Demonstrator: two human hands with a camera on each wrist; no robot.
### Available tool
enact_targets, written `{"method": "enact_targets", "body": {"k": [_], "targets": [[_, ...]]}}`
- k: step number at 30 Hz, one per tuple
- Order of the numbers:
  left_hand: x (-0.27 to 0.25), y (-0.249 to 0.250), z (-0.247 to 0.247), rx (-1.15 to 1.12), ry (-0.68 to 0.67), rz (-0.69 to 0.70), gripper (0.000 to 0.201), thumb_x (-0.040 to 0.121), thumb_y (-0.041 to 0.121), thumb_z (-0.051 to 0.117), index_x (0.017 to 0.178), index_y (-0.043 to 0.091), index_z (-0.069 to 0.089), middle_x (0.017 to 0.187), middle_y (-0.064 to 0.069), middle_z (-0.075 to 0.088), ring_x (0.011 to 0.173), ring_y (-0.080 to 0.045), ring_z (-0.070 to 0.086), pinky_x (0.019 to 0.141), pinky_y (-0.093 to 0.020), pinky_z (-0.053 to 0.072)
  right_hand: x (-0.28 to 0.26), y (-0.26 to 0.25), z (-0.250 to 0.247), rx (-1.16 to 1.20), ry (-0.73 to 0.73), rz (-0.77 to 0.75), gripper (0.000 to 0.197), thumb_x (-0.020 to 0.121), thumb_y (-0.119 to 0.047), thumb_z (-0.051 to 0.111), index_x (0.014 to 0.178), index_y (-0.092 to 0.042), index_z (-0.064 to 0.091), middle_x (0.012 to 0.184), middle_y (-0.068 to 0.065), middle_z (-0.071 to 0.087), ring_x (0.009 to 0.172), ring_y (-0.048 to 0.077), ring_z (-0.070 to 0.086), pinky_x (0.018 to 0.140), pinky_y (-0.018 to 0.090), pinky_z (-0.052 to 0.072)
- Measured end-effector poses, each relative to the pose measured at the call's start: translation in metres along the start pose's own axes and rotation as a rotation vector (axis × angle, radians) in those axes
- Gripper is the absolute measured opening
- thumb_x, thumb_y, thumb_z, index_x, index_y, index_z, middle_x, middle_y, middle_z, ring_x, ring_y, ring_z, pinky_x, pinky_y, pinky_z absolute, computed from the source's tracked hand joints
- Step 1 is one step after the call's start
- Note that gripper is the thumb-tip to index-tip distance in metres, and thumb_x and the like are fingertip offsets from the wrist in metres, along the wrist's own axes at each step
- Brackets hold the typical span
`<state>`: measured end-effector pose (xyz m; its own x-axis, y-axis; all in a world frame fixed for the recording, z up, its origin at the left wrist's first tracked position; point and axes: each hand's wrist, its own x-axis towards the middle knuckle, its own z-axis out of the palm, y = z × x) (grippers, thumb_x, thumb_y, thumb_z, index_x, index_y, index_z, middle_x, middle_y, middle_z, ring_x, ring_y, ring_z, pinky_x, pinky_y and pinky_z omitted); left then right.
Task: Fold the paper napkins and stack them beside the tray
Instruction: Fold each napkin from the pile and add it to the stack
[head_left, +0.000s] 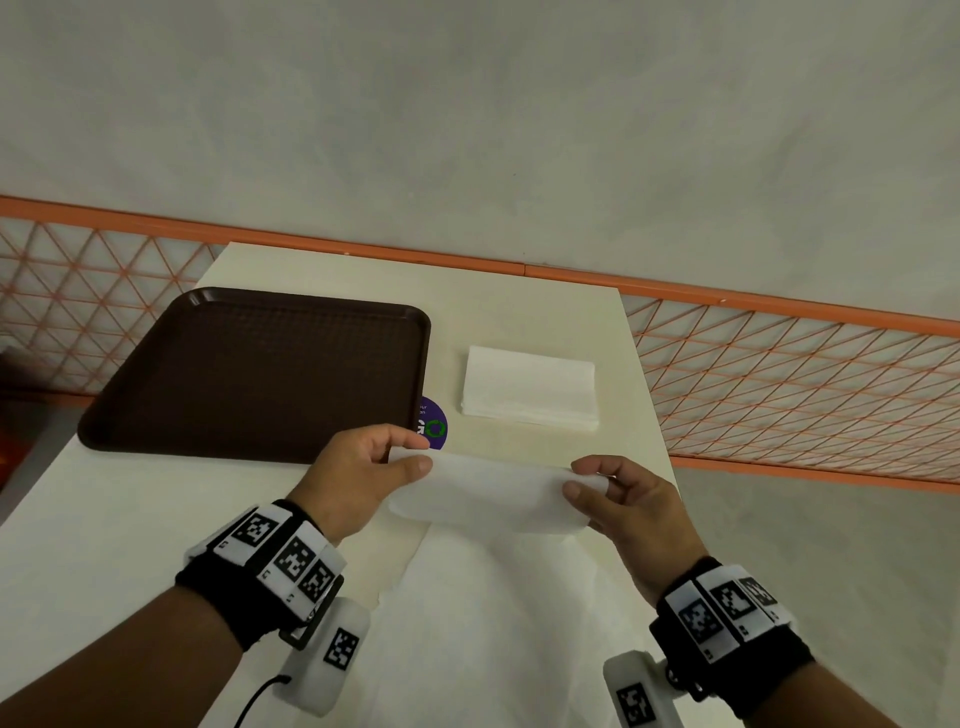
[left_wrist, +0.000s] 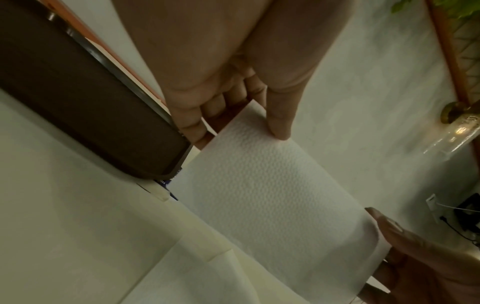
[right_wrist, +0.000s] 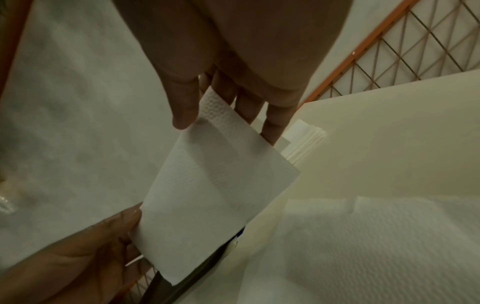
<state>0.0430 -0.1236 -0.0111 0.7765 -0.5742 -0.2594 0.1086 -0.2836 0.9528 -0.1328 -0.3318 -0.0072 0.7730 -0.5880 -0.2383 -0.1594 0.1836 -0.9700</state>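
Observation:
A white paper napkin (head_left: 483, 491) hangs folded over above the table, held at both ends. My left hand (head_left: 410, 460) pinches its left end between thumb and fingers, and my right hand (head_left: 587, 480) pinches the right end. The left wrist view shows the embossed napkin (left_wrist: 272, 195) under my thumb (left_wrist: 279, 115); in the right wrist view the napkin (right_wrist: 213, 195) doubles over itself. A stack of folded napkins (head_left: 530, 387) lies right of the dark brown tray (head_left: 260, 374). More unfolded napkins (head_left: 493, 623) lie flat at the table's near edge.
A round purple sticker (head_left: 434, 422) sits on the cream table (head_left: 130, 519) between tray and stack. An orange lattice railing (head_left: 779, 379) runs behind the table, whose right edge (head_left: 644, 415) drops to the floor.

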Motion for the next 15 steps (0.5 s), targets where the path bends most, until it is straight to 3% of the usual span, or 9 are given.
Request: {"method": "enact_targets", "body": {"k": [4,8,12,14,15], "targets": [[0.004,0.001,0.003,-0.010,0.035,0.003,0.009,0.082,0.011,0.073,0.086,0.018,0.073,0.082,-0.003,0.074,0.079,-0.018,0.070,0.072,-0.030,0.053,0.007,-0.001,-0.002,0.004,0.035,0.006,0.013,0.079,0.004,0.071,0.083,-0.008,0.068,0.074,0.007,0.070,0.067,0.016,0.062,0.072,0.035,0.049],[0.007,0.003,0.006,0.201,0.136,0.120,0.011,0.078,0.016,0.077,0.081,0.026,0.073,0.097,0.007,0.061,0.084,-0.013,0.060,0.078,-0.022,0.047,0.017,0.001,-0.010,-0.094,0.066,-0.016,0.012,0.080,0.003,0.072,0.078,-0.008,0.069,0.069,0.004,0.069,0.063,0.013,0.061,0.072,0.034,0.051],[0.004,0.016,0.006,0.412,0.065,0.253,0.007,0.081,0.021,0.074,0.086,0.025,0.072,0.118,0.023,0.048,0.107,0.014,0.045,0.085,-0.002,0.033,0.027,0.005,-0.024,-0.310,0.053,-0.044,0.011,0.082,-0.004,0.072,0.076,-0.012,0.071,0.069,0.001,0.070,0.065,0.013,0.061,0.071,0.032,0.052],[0.004,0.025,0.009,0.442,0.048,0.333,0.006,0.083,0.020,0.072,0.088,0.024,0.071,0.112,0.024,0.056,0.102,0.013,0.053,0.086,-0.002,0.037,0.030,0.005,-0.029,-0.372,0.036,-0.028,0.005,0.083,-0.011,0.073,0.080,-0.014,0.072,0.071,0.000,0.072,0.070,0.015,0.063,0.070,0.028,0.053],[0.003,0.029,0.010,0.437,0.045,0.360,0.006,0.084,0.019,0.071,0.088,0.024,0.071,0.102,0.023,0.063,0.095,0.011,0.057,0.083,-0.004,0.040,0.030,0.004,-0.030,-0.444,0.031,-0.028,0.002,0.083,-0.018,0.074,0.084,-0.017,0.072,0.076,-0.002,0.072,0.074,0.015,0.064,0.071,0.025,0.053]]}}
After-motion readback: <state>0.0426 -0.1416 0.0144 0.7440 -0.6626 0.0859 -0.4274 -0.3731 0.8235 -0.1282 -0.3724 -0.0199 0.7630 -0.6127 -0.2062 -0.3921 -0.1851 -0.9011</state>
